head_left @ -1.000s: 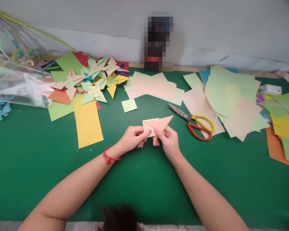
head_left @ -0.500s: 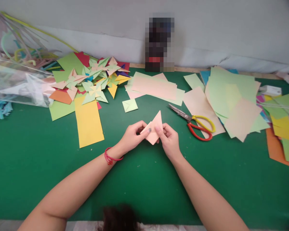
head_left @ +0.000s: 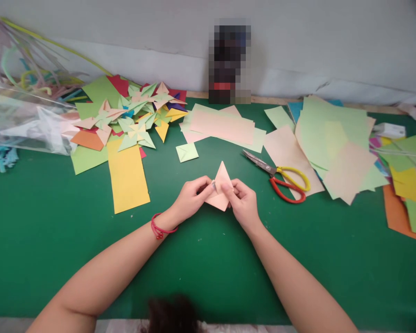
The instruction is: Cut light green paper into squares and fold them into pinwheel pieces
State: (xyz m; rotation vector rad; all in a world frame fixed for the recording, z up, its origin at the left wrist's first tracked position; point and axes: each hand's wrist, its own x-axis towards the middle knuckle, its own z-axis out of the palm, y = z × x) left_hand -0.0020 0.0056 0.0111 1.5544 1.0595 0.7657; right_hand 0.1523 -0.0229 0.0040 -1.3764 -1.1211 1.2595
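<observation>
One folded pink paper [head_left: 223,175] is pinched by left hand [head_left: 191,196] and right hand [head_left: 245,204]. Folding seems in hand; aligned edges would be needed for any next crease.

Free to pass over table [head_left: 208,263] at six o'clock from hands [head_left: 244,203]; blocked by scissors [head_left: 272,170] between two and three, green folded square [head_left: 187,152] near eleven, paper sheets [head_left: 222,127] at twelve.

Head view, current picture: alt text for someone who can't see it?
A person's left hand and right hand hold a folded pale pink paper over a green table. Scissors lie to the right, a small folded green paper beyond the hands, and a heap of folded paper shapes farther left.
</observation>
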